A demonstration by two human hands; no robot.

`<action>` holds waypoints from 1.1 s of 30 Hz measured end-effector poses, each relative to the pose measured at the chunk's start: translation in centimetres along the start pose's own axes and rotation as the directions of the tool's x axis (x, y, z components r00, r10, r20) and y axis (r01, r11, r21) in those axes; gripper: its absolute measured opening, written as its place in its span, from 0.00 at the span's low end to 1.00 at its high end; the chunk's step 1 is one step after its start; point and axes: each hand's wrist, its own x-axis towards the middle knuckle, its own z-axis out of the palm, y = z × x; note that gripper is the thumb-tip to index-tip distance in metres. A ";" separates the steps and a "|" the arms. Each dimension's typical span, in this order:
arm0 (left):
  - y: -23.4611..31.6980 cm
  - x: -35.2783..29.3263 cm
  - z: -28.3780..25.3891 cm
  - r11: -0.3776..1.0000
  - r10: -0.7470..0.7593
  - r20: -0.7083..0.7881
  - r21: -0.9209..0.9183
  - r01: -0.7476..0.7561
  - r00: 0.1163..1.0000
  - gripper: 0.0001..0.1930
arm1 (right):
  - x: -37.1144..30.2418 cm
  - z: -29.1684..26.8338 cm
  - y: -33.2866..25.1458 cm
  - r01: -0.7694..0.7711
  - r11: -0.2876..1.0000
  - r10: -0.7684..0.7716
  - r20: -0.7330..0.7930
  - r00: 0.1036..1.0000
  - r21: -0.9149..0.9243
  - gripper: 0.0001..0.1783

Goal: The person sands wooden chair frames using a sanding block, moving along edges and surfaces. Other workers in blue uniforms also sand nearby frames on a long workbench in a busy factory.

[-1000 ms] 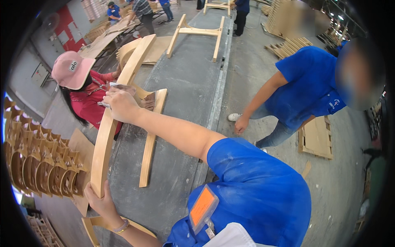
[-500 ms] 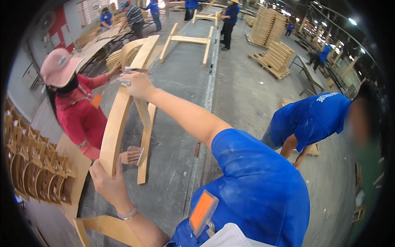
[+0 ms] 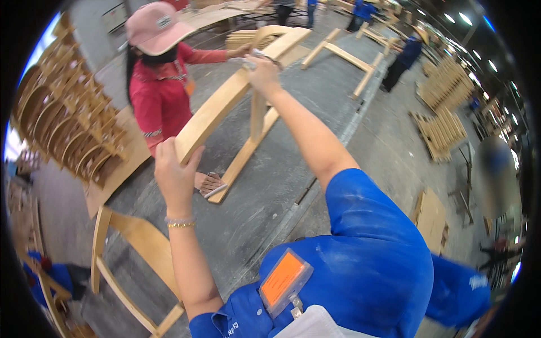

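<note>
A pale wooden chair frame (image 3: 217, 112) with curved members stands tilted on the grey table. My left hand (image 3: 176, 169) is closed round the near end of its upper beam. Farther up the same beam, my right hand (image 3: 264, 74) presses down with a thin greyish piece of sandpaper (image 3: 255, 56) under its fingers. Across the table a co-worker in a pink cap (image 3: 156, 27) rests one hand (image 3: 207, 182) with a flat pad (image 3: 216, 190) on the end of the frame's lower rail. The co-worker's other hand is near the frame's far end.
Another wooden frame (image 3: 147, 245) lies at the near left of the grey table (image 3: 265, 186). Stacked curved wooden parts (image 3: 59, 121) rise at the left. Farther along the table is another frame (image 3: 346, 56). Wood piles (image 3: 445, 84) stand on the floor; a blue-shirted person (image 3: 459, 290) is close at right.
My view has swung left, so the scene sits farther right. My right hand stays on the upper beam and my left on its near end. The co-worker's pad is now at the lower rail's tip.
</note>
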 end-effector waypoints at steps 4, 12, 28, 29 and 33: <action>0.2 0.4 -0.2 0.997 0.023 -0.006 0.071 -0.022 1.000 0.27 | 1.3 -0.9 0.0 0.090 0.996 -0.087 0.098 0.991 -0.030 0.20; 2.9 0.2 -0.1 0.989 -0.139 0.038 0.045 0.137 0.990 0.28 | -5.1 -5.0 -12.2 0.572 0.734 -0.661 0.197 0.724 0.366 0.25; 2.3 -1.8 2.1 0.878 -0.421 -0.090 -0.292 0.380 0.903 0.36 | -1.9 -4.7 -6.0 0.380 0.721 -0.590 0.226 0.775 0.579 0.31; 2.1 -2.1 2.4 0.849 -0.453 -0.112 -0.359 0.389 0.885 0.38 | -4.0 -4.0 -9.9 0.413 0.701 -0.629 0.230 0.743 0.582 0.22; 1.8 -3.2 3.6 0.576 -0.529 -0.094 -0.769 0.275 0.844 0.37 | -7.3 -3.1 -15.1 0.496 0.589 -0.706 0.109 0.699 0.638 0.25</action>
